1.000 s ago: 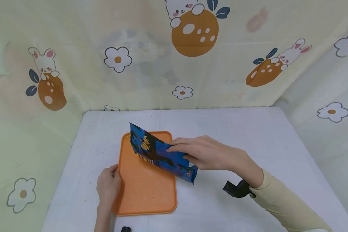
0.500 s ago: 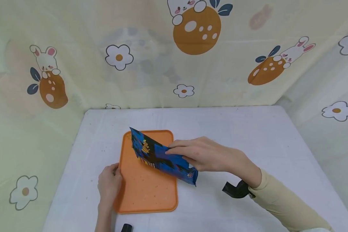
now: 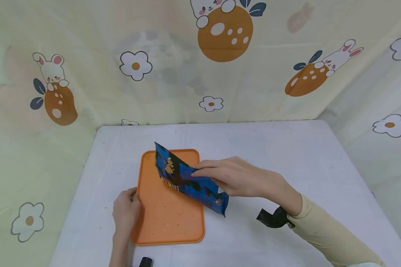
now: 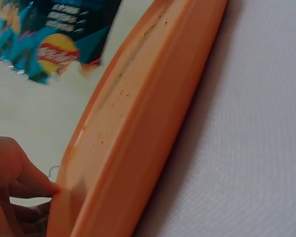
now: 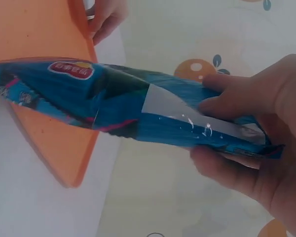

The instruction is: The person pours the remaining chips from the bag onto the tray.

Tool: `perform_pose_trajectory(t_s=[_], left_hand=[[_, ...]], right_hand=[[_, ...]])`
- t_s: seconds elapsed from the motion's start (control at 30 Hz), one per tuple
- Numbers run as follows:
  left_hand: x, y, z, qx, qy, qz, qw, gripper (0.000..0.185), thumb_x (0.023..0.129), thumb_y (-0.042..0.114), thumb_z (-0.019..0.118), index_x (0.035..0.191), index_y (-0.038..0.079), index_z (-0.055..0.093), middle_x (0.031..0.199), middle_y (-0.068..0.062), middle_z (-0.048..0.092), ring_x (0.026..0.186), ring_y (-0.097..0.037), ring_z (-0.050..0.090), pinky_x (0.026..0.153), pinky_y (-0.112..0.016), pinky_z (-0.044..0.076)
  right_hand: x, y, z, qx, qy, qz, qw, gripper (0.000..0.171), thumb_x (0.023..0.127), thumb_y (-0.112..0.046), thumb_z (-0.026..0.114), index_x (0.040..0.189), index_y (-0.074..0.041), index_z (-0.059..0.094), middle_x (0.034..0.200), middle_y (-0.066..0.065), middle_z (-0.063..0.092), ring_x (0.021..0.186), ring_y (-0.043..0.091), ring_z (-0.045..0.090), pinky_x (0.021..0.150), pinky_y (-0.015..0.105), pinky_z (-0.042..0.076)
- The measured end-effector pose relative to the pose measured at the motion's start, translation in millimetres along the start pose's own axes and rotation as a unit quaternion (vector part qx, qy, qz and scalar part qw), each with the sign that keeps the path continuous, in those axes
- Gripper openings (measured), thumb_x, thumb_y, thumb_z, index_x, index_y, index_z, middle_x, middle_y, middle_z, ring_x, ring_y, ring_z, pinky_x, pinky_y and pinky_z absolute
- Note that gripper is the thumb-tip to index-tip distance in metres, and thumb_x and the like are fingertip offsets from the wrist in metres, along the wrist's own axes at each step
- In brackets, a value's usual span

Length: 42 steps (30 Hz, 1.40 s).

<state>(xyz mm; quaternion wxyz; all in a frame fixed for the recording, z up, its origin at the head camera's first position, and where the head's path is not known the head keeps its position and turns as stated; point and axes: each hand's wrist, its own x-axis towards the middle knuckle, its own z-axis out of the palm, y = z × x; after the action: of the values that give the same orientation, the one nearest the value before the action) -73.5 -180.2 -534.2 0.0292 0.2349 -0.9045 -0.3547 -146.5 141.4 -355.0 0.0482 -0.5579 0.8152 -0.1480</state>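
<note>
Two hands: right hand grips blue packet over orange tray.

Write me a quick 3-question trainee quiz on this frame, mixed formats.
1. True or false: the right hand grips the blue snack bag.
2. What does the left hand hold? A) a cup B) the edge of the orange tray C) the bag
3. Fill in: the tray lies on the white ____.

Key: 1 true; 2 B; 3 table.
</note>
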Motion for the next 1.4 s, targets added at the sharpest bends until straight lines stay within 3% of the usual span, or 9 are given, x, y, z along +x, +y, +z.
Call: perform_pose_trajectory(t_s=[0.27,0.63,0.97,1.4], left_hand=[[0.0,0.1,-1.0,-0.002,0.001,0.005,1.0,0.032,0.1,0.006,0.055,0.126,-0.007,0.068,0.112,-0.028,0.071,0.099,-0.041,0.069,0.08,-0.055,0.055],[-0.6,0.4,-2.9,-0.006,-0.007,0.004,1.0,0.033,0.101,0.007,0.054,0.127,-0.006,0.067,0.114,-0.029,0.07,0.1,-0.042,0.068,0.08,-0.056,0.054],[-0.3,-0.3,-2.9,-0.006,-0.009,0.005,0.9999,0.032,0.1,0.006,0.054,0.128,-0.006,0.067,0.114,-0.028,0.07,0.1,-0.041,0.069,0.08,-0.054,0.054],[-0.5,0.9,-1.3,-0.005,-0.006,-0.004,1.0,0.031,0.101,0.005,0.055,0.127,-0.006,0.067,0.11,-0.027,0.07,0.092,-0.037,0.068,0.075,-0.05,0.054]], right_hand=[[-2.2,1.6,1.4,0.0,-0.009,0.007,1.0,0.043,0.095,0.006,0.062,0.136,-0.008,0.065,0.137,0.007,0.066,0.115,0.019,0.069,0.072,0.02,0.054],[-3.7,3.5,1.1,0.0,0.005,0.004,1.0,0.043,0.096,0.004,0.062,0.137,-0.008,0.065,0.134,0.005,0.066,0.105,0.014,0.069,0.069,0.018,0.052],[-2.3,2.3,0.5,-0.006,0.007,0.0,1.0,0.047,0.094,0.009,0.06,0.138,-0.008,0.064,0.137,0.007,0.065,0.108,0.016,0.07,0.058,0.015,0.041],[-4.4,4.0,-0.5,-0.006,0.015,-0.006,1.0,0.047,0.092,0.009,0.061,0.136,-0.007,0.066,0.135,0.007,0.066,0.099,0.014,0.069,0.055,0.014,0.037]])
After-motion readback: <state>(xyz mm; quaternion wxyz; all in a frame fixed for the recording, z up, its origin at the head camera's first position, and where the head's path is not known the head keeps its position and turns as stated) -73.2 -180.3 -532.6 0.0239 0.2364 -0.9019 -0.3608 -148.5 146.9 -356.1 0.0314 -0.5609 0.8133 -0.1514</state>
